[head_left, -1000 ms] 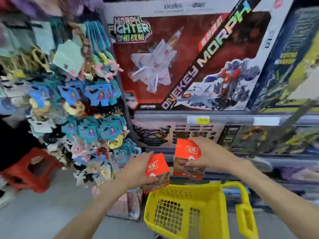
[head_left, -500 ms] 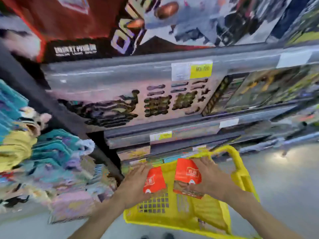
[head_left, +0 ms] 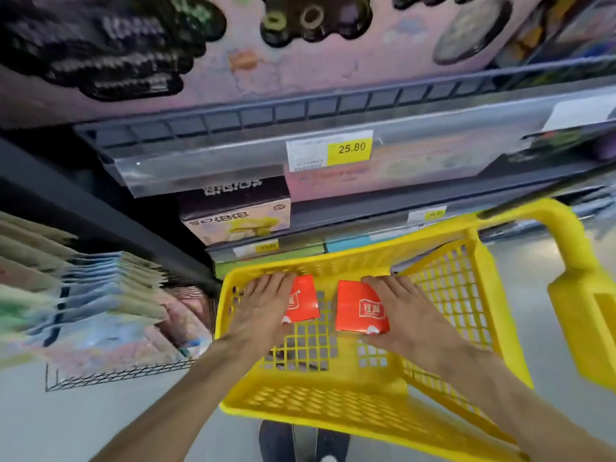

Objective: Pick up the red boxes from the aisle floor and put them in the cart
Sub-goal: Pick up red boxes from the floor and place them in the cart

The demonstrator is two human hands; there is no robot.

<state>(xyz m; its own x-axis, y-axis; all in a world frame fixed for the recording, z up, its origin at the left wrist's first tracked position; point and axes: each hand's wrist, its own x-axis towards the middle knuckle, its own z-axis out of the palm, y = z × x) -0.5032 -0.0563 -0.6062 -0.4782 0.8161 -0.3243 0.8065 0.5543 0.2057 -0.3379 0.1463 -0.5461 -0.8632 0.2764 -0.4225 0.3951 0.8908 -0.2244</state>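
Note:
Both my hands are down inside the yellow plastic cart (head_left: 443,285), near its meshed bottom. My left hand (head_left: 263,308) grips a red box (head_left: 301,303) with a white label, its fingers over the box's left side. My right hand (head_left: 405,310) grips a second red box (head_left: 360,310) from the right side; this box shows white characters on its top face. The two boxes sit side by side, a small gap between them, low in the basket. Whether they touch the bottom I cannot tell.
The cart's yellow handle (head_left: 566,261) rises at the right. Store shelves (head_left: 300,108) with toy boxes and a yellow price tag (head_left: 348,148) stand just beyond the cart. A wire rack of stacked packets (head_left: 100,295) is at left. Grey floor lies below.
My view tipped downward from the shelves to the cart. Both hands carried the red boxes from above the cart rim down into the basket.

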